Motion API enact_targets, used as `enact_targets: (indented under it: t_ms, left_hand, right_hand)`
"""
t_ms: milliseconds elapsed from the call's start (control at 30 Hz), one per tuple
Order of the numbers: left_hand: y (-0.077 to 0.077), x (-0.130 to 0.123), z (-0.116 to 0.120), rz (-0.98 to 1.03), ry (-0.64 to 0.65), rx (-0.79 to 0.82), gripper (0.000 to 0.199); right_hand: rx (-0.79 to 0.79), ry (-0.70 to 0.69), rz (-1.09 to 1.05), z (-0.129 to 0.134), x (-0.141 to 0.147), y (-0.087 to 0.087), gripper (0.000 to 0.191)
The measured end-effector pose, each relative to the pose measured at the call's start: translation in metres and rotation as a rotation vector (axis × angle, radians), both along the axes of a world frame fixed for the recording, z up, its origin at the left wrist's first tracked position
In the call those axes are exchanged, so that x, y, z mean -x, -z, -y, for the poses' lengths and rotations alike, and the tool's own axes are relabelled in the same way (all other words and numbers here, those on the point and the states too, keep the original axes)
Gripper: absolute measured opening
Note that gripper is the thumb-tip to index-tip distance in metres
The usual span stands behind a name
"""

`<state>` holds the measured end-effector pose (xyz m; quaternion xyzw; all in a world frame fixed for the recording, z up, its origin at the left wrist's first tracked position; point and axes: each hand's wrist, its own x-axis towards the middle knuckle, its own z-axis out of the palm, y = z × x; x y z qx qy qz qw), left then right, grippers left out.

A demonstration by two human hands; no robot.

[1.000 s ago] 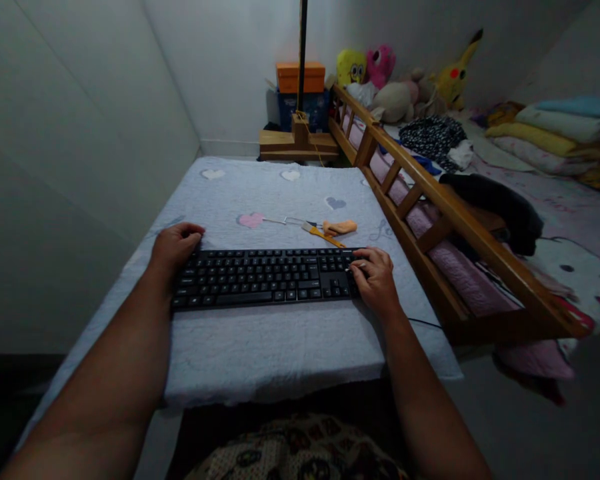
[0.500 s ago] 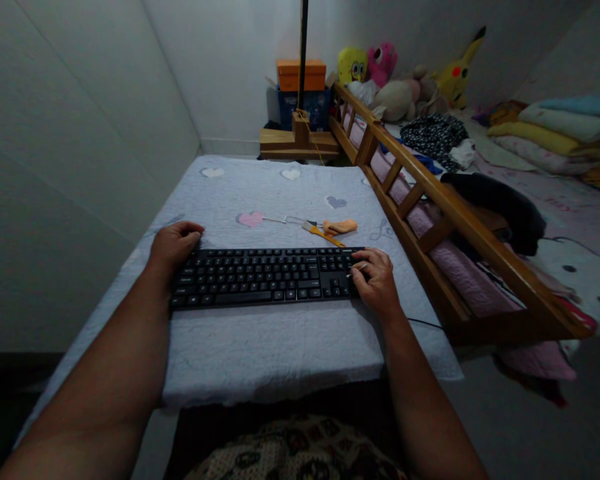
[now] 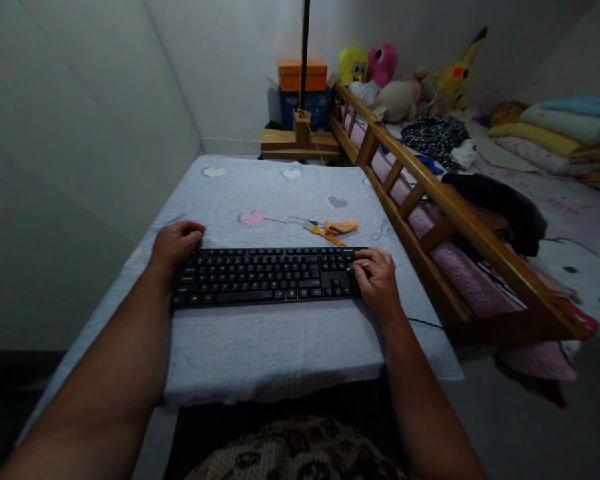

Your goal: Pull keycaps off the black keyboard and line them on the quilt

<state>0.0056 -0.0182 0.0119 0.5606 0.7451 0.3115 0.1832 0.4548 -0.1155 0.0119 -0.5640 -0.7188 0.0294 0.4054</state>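
A black keyboard (image 3: 260, 277) lies flat on the cloth-covered table. My left hand (image 3: 176, 245) is at its upper left corner, fingers curled together at the edge; whether they grip the keyboard is hard to see. Over the number keys at the right end is my right hand (image 3: 377, 277), its fingers pinched on a small thin white stick (image 3: 359, 266) whose tip points left at the keys. Behind the keyboard lie a brush with a yellow handle (image 3: 325, 234), a folded orange cloth (image 3: 341, 227) and a thin metal wire tool (image 3: 276, 219).
Along the table's right side runs a wooden bed rail (image 3: 420, 183), with bedding and plush toys beyond it. Boxes, the top one orange (image 3: 303, 75), and a wooden stand (image 3: 301, 140) are behind the table (image 3: 260, 193). A dark cable (image 3: 425, 323) trails off to the right.
Almost nothing differs. My right hand has shifted very slightly to the right over the keys, along with a tiny shift of the whole view.
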Motion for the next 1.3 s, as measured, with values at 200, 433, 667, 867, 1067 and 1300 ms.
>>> enact_targets:
  t_ms: [200, 433, 667, 867, 1067, 1300]
  left_hand:
    - [-0.0026, -0.0023, 0.0011, -0.016, -0.015, 0.004, 0.043]
    - [-0.0029, -0.0024, 0.0021, -0.024, -0.013, 0.015, 0.047]
    - [-0.0017, -0.0009, 0.0008, -0.018, -0.022, 0.024, 0.045]
    - [-0.0005, -0.0006, 0.0006, -0.013, -0.018, 0.022, 0.044]
    - [-0.0005, -0.0001, 0.0006, -0.007, 0.002, 0.009, 0.046]
    - [-0.0023, -0.0026, 0.0023, 0.001, -0.009, 0.003, 0.043]
  right_hand:
    - [0.000, 0.044, -0.010, 0.0010, -0.0011, -0.0019, 0.016]
    - [-0.006, 0.087, -0.031, 0.0007, -0.0012, -0.0021, 0.016]
    - [-0.010, 0.076, 0.009, 0.0008, -0.0011, -0.0009, 0.015]
    - [-0.022, 0.046, 0.046, 0.0010, 0.0004, 0.0006, 0.014]
    - [-0.017, 0.018, 0.034, 0.0011, 0.0018, 0.0012, 0.014]
    - [-0.010, 0.053, 0.005, 0.0006, -0.0011, -0.0009, 0.015]
